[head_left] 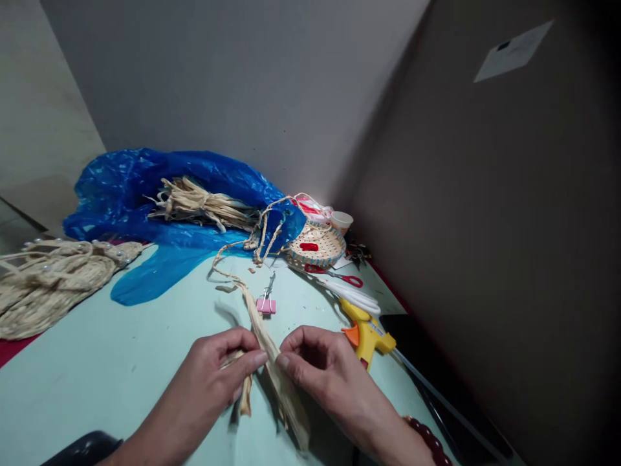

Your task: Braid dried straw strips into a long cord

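Left hand [218, 362] and right hand [324, 362] each have thumb and forefinger pinched on opposite edges of a dried fibre strip [263, 336] between them, probably to keep it spread. A shorter strip [246, 396] hangs under the left. Main one's pale straw, creased lengthwise, narrowing into twisted cord [224, 252] beyond the hands.

The fibre strip [288, 401] looks papery and matt, the plastic bag [114, 188] glossy, the braidwork [63, 285] rough.
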Demonstrator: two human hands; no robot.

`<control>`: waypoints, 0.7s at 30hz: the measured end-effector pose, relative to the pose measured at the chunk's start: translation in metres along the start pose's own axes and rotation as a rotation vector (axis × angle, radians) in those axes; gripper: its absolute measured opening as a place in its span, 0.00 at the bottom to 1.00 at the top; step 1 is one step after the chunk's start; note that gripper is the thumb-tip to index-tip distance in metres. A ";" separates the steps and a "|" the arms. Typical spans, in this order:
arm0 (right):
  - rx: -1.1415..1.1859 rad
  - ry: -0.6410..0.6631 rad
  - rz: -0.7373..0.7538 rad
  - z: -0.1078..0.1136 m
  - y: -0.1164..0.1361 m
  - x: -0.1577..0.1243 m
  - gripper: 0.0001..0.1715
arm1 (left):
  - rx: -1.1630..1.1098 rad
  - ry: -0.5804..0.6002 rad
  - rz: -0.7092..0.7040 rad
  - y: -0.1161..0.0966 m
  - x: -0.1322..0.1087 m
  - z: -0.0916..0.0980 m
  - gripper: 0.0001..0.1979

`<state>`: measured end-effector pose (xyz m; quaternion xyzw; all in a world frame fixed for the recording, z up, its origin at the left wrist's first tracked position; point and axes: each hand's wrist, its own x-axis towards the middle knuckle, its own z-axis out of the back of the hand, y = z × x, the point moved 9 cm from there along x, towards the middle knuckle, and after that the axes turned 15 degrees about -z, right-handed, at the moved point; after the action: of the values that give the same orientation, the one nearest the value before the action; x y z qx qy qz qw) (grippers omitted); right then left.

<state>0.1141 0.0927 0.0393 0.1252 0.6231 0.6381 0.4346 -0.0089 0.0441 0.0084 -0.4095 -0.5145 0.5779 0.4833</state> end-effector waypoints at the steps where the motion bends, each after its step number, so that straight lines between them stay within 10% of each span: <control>1: -0.015 -0.014 0.004 0.000 0.001 -0.001 0.08 | 0.003 -0.001 0.011 0.002 0.001 0.000 0.09; 6: -0.149 -0.068 0.067 -0.004 0.006 -0.010 0.05 | 0.016 -0.009 0.044 0.006 0.002 0.001 0.10; 14: -0.764 -0.536 0.748 -0.020 0.023 -0.033 0.05 | -0.024 0.004 -0.039 -0.010 -0.005 -0.004 0.22; 21: -0.668 -0.488 0.703 -0.014 0.031 -0.037 0.03 | -0.050 0.057 -0.016 0.002 -0.001 -0.009 0.20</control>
<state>0.1136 0.0618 0.0790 0.3258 0.1880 0.8606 0.3434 -0.0003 0.0445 0.0053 -0.4338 -0.5182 0.5489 0.4920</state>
